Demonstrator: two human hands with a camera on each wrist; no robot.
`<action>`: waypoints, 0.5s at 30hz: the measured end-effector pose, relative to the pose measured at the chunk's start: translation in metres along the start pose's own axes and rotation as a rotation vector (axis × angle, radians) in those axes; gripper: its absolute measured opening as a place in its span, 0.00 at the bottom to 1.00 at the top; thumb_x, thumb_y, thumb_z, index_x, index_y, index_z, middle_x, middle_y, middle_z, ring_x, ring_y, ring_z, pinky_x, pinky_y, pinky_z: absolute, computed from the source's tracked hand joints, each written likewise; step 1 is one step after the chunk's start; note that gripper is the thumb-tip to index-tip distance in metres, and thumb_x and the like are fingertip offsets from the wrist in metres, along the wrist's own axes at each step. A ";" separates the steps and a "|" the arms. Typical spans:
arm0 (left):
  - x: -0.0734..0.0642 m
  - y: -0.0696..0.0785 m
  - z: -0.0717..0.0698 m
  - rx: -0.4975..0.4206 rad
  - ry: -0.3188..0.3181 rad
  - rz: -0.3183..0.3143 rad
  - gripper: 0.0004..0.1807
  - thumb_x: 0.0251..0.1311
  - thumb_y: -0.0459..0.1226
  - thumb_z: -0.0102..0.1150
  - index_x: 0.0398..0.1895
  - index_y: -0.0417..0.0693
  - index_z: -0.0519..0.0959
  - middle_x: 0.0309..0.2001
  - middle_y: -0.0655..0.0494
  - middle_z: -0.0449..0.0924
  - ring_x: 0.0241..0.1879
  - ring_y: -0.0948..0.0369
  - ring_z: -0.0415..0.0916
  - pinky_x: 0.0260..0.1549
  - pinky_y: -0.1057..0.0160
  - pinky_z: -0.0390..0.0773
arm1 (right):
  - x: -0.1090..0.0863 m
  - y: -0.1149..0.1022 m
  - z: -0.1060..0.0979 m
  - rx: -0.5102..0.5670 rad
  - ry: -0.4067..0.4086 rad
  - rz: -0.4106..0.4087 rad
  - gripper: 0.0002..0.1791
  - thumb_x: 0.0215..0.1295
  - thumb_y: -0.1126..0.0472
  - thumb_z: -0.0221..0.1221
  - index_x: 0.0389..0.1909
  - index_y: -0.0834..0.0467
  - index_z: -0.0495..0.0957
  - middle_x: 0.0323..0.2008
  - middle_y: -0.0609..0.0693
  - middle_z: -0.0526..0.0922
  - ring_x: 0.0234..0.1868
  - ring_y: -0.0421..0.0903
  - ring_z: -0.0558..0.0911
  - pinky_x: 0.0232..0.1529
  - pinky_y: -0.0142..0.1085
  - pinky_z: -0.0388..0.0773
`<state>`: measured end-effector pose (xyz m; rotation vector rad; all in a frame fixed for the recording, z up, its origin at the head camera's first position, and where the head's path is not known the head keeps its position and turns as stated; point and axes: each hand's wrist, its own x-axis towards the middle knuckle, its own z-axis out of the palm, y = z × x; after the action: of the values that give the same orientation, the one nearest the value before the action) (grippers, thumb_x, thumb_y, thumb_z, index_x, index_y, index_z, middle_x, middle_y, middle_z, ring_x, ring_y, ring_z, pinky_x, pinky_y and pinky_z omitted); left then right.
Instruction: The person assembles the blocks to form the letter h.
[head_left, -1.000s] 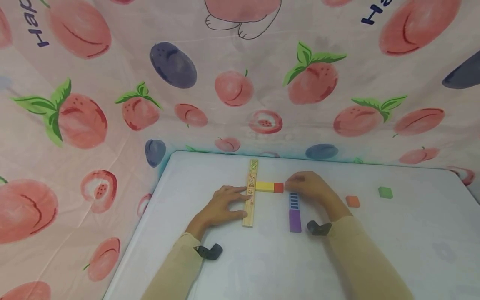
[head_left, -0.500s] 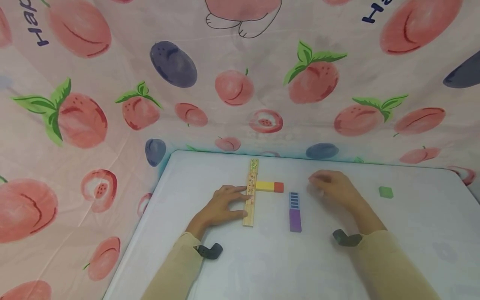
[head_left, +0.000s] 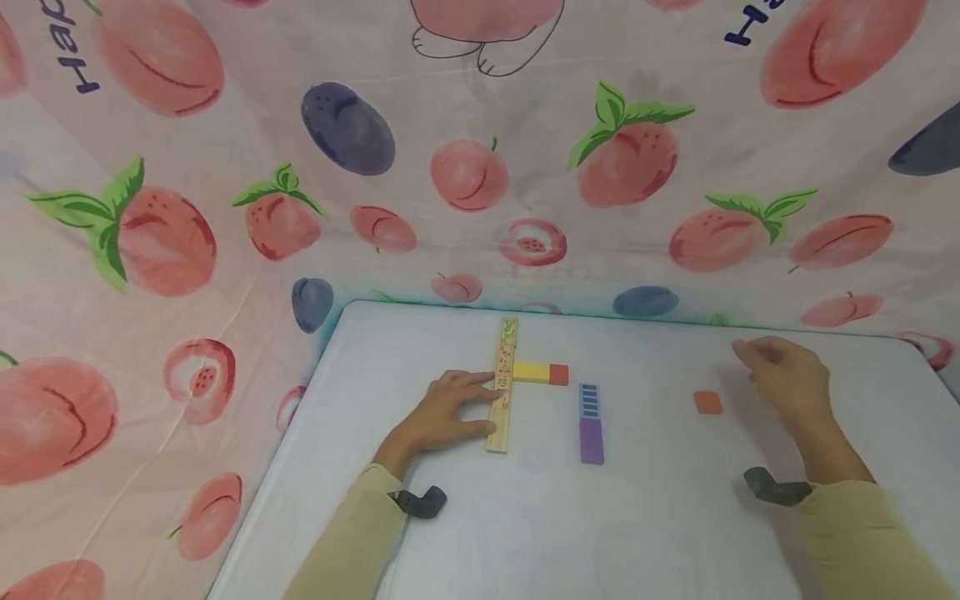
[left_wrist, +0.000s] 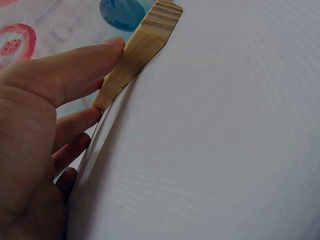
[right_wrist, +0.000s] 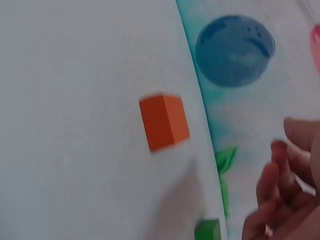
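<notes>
Straight fingers of my left hand (head_left: 450, 410) touch the left side of a long row of printed wooden blocks (head_left: 505, 358). In the left wrist view, the thumb and a fingertip rest on the edge of a plain wooden block (left_wrist: 131, 62). A yellow block (head_left: 531, 372) and a red block (head_left: 558, 374) extend rightward from the row. My right hand (head_left: 791, 383) hovers at the right with loosely curled fingers, nothing held. Beside it lies an orange block (head_left: 707, 402). The right wrist view shows a green block (right_wrist: 207, 230) on the table, hidden behind the hand in the head view.
A light-blue block with dark bars (head_left: 589, 400) and a purple block (head_left: 592, 442) stand end to end right of the row. The white table (head_left: 487, 533) meets a fruit-printed cloth (head_left: 405, 275) at its back and left edges.
My right hand has moved right, from beside the red block, past the orange block, to over the green block. The left hand and the block row have stayed still.
</notes>
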<state>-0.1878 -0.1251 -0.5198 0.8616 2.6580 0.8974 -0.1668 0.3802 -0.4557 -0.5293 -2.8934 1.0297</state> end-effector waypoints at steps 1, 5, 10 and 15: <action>0.000 0.000 0.000 0.000 0.000 -0.002 0.30 0.60 0.59 0.67 0.67 0.70 0.77 0.76 0.67 0.65 0.74 0.57 0.58 0.70 0.44 0.58 | 0.000 0.005 -0.005 0.012 0.017 0.050 0.40 0.74 0.33 0.47 0.64 0.64 0.75 0.56 0.68 0.81 0.54 0.64 0.77 0.38 0.44 0.72; 0.000 0.000 0.000 -0.007 0.002 -0.011 0.30 0.60 0.58 0.67 0.67 0.70 0.78 0.76 0.68 0.65 0.74 0.57 0.58 0.71 0.43 0.57 | 0.000 0.024 -0.023 0.035 0.045 0.208 0.44 0.73 0.33 0.45 0.69 0.67 0.69 0.65 0.72 0.71 0.67 0.73 0.63 0.50 0.57 0.66; 0.000 0.001 0.000 -0.009 -0.001 -0.019 0.30 0.60 0.58 0.67 0.67 0.70 0.77 0.76 0.68 0.65 0.74 0.57 0.58 0.72 0.43 0.57 | 0.000 0.046 -0.034 0.007 0.022 0.262 0.46 0.73 0.32 0.45 0.70 0.70 0.66 0.65 0.75 0.68 0.66 0.76 0.60 0.55 0.63 0.63; -0.001 0.003 0.000 -0.015 0.002 -0.013 0.30 0.59 0.58 0.68 0.67 0.69 0.78 0.75 0.67 0.66 0.74 0.56 0.59 0.71 0.43 0.58 | -0.001 0.055 -0.036 0.051 -0.035 0.362 0.50 0.71 0.28 0.45 0.74 0.69 0.61 0.65 0.75 0.68 0.66 0.72 0.62 0.54 0.62 0.66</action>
<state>-0.1863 -0.1240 -0.5179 0.8396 2.6524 0.9144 -0.1443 0.4414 -0.4609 -1.0716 -2.8532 1.1548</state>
